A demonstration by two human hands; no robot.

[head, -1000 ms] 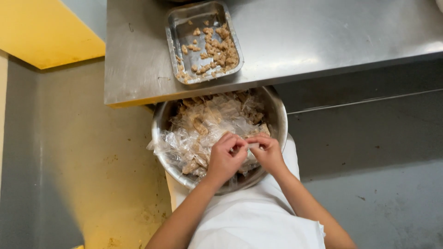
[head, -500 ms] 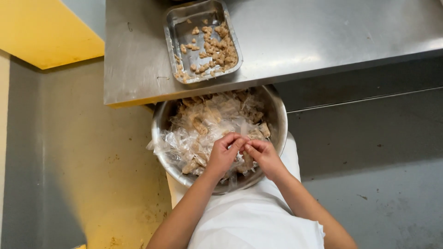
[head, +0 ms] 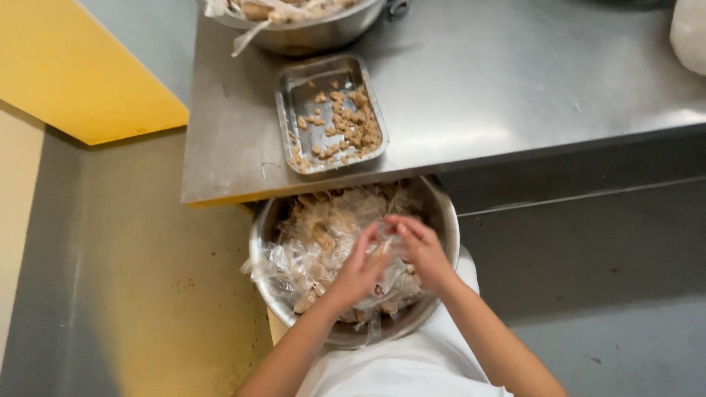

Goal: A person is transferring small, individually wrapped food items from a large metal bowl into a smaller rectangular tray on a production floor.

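A large steel bowl [head: 265, 220] rests on my lap, full of brown pieces wrapped in clear plastic [head: 316, 235]. My left hand [head: 359, 270] and my right hand [head: 421, 248] meet above the bowl's near half, fingers pinching one small clear-wrapped piece [head: 388, 246] between them. The picture is blurred there, so the piece itself is hard to make out. On the steel table [head: 515, 81] just beyond the bowl lies a rectangular metal tray [head: 294, 88] holding several unwrapped brown pieces [head: 349, 129].
A second steel bowl [head: 309, 33] with wrapped pieces stands at the table's far edge behind the tray. A white bag or cloth [head: 691, 33] shows at the top right. Grey and yellow floor [head: 147, 279] lies to my left.
The view has tilted, so the table and tray sit lower and the far bowl has come into sight. My hands have lifted a little above the bowl, still together on the wrapped piece.
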